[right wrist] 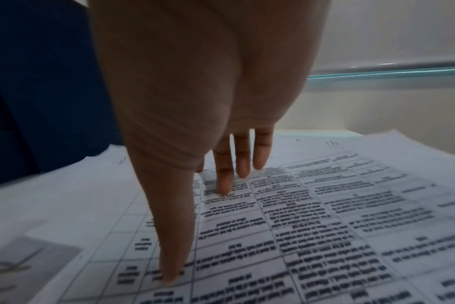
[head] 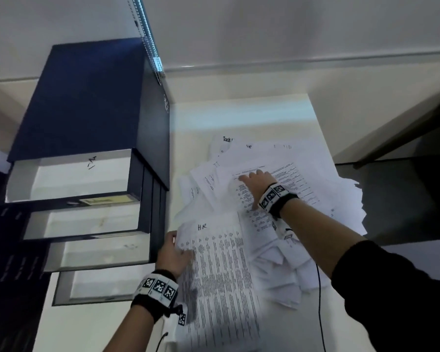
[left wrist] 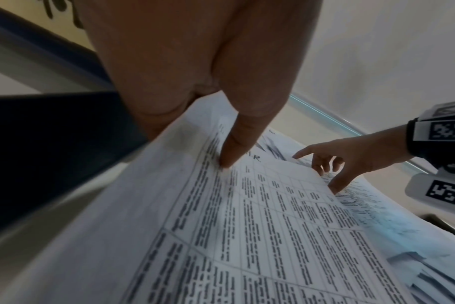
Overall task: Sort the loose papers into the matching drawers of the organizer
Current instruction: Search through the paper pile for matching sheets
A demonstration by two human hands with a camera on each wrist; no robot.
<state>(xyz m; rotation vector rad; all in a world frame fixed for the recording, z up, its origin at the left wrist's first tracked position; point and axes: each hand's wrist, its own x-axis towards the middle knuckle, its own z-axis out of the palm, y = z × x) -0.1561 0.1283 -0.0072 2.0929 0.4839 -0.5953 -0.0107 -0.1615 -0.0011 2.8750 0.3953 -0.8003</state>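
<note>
A dark blue drawer organizer (head: 92, 102) stands at the left with several drawers pulled out stepwise; the top drawer (head: 69, 179) has a handwritten mark inside. A heap of loose printed papers (head: 302, 174) covers the white table. My left hand (head: 175, 247) pinches the top left corner of a printed table sheet marked "HR" (head: 214, 275), thumb (left wrist: 234, 148) on top, beside the organizer. My right hand (head: 254, 181) lies flat on a printed sheet (right wrist: 325, 205) atop the heap, fingers (right wrist: 242, 162) straight and spread.
The white table (head: 239, 115) ends at a wall behind. A dark surface (head: 404, 199) lies to the right of the table. A thin black cable (head: 320, 301) hangs near my right forearm. A bead chain (head: 148, 39) hangs above the organizer.
</note>
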